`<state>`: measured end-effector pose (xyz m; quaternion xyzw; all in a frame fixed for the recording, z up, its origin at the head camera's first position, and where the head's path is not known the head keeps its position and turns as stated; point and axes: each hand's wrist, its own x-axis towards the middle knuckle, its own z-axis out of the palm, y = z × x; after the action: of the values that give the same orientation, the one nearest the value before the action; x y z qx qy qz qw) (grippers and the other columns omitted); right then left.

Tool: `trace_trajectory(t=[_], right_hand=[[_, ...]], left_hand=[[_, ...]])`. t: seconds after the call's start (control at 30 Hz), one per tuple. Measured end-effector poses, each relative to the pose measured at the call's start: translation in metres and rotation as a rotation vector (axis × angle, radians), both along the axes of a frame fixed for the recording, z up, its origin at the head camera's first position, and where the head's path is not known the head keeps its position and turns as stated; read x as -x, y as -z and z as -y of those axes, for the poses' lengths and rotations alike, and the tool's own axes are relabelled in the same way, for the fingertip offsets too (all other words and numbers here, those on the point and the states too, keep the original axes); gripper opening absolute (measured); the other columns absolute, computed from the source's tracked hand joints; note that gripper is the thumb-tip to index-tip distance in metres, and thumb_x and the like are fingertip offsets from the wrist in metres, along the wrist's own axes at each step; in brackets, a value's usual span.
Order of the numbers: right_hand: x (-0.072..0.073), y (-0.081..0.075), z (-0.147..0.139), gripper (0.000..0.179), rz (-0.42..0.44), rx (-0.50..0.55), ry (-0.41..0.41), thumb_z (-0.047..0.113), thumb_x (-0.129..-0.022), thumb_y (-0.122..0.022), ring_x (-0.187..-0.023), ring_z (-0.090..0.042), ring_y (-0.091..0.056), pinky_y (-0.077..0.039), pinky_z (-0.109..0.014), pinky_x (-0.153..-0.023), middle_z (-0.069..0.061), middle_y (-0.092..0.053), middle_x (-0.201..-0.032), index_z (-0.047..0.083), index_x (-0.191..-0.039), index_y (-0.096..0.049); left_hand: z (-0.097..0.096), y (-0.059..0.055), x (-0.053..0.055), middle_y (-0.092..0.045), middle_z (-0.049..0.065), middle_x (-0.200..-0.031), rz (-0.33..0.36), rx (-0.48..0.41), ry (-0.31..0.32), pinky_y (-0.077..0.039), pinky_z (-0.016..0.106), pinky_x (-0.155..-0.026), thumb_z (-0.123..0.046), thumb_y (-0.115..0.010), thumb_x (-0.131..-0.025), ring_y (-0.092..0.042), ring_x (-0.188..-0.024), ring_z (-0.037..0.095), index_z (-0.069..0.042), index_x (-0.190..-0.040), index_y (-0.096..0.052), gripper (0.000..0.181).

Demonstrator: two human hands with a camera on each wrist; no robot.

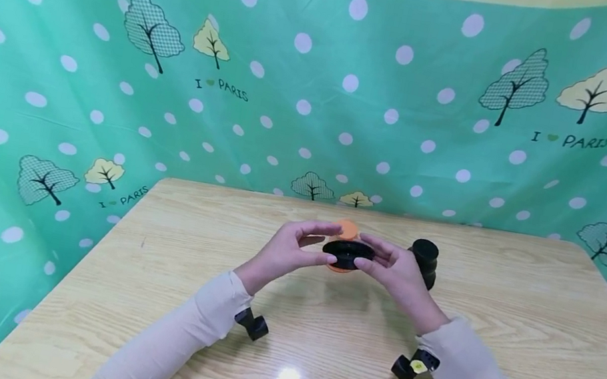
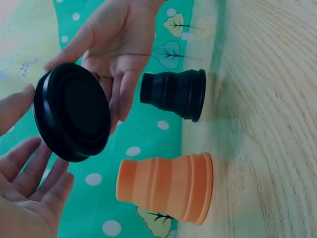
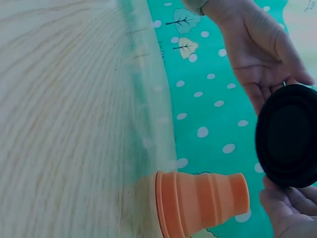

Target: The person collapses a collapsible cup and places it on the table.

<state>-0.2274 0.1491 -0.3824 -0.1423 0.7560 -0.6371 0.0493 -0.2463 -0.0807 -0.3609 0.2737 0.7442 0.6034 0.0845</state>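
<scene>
A flattened black collapsible cup is held between both hands, tilted so its ringed round face shows in both wrist views. My left hand pinches its left edge between thumb and fingers. At the opposite edge, my right hand grips it the same way. Behind the held cup an orange collapsible cup stands extended on the table, narrow end up; in the head view the black one partly hides it. Another black collapsible cup, also extended and narrow end up, stands just beyond the right hand.
The cups stand toward the back of a light wooden table. A green dotted curtain printed with trees hangs behind and beside it. Small black wrist cameras, left and right, stick out below the cuffs.
</scene>
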Motion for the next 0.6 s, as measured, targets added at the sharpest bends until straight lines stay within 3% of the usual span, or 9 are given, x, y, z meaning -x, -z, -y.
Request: trace_trajectory(t=[0.13, 0.27, 0.4, 0.6], right_hand=[[-0.001, -0.002, 0.001, 0.065, -0.067, 0.042, -0.002, 0.018, -0.083, -0.074, -0.124, -0.027, -0.049, -0.047, -0.018, -0.09, -0.018, -0.047, -0.139, 0.0, -0.138, -0.044], [-0.003, -0.003, 0.004, 0.068, -0.124, 0.084, 0.007, 0.011, -0.08, -0.076, -0.124, -0.022, -0.049, -0.045, -0.018, -0.092, -0.018, -0.046, -0.14, -0.002, -0.139, -0.043], [-0.004, -0.003, 0.009, 0.069, -0.19, 0.114, 0.014, 0.004, -0.078, -0.076, -0.123, -0.014, -0.05, -0.043, -0.018, -0.095, -0.019, -0.046, -0.139, -0.003, -0.138, -0.043], [-0.005, 0.0, 0.014, 0.076, -0.263, 0.168, -0.034, -0.002, -0.073, -0.078, -0.124, -0.004, -0.047, -0.038, -0.019, -0.1, -0.022, -0.043, -0.141, -0.005, -0.139, -0.04]], left_hand=[[0.0, -0.001, 0.004, -0.043, 0.011, -0.144, -0.004, 0.02, 0.054, -0.03, 0.037, -0.111, -0.007, -0.073, -0.082, -0.037, -0.134, 0.024, -0.004, -0.143, -0.038, 0.07], [0.0, 0.0, 0.004, -0.033, 0.009, -0.15, 0.049, 0.041, 0.104, -0.024, 0.037, -0.113, -0.005, -0.074, -0.081, -0.03, -0.138, 0.024, -0.005, -0.148, -0.025, 0.084], [-0.003, 0.002, 0.003, -0.032, 0.01, -0.151, 0.069, 0.031, 0.127, -0.022, 0.038, -0.114, -0.004, -0.075, -0.08, -0.03, -0.138, 0.021, -0.004, -0.149, -0.023, 0.087], [-0.007, 0.002, 0.0, -0.037, 0.009, -0.148, 0.044, 0.018, 0.093, -0.023, 0.042, -0.113, 0.002, -0.075, -0.077, -0.035, -0.135, 0.022, -0.005, -0.148, -0.028, 0.085]])
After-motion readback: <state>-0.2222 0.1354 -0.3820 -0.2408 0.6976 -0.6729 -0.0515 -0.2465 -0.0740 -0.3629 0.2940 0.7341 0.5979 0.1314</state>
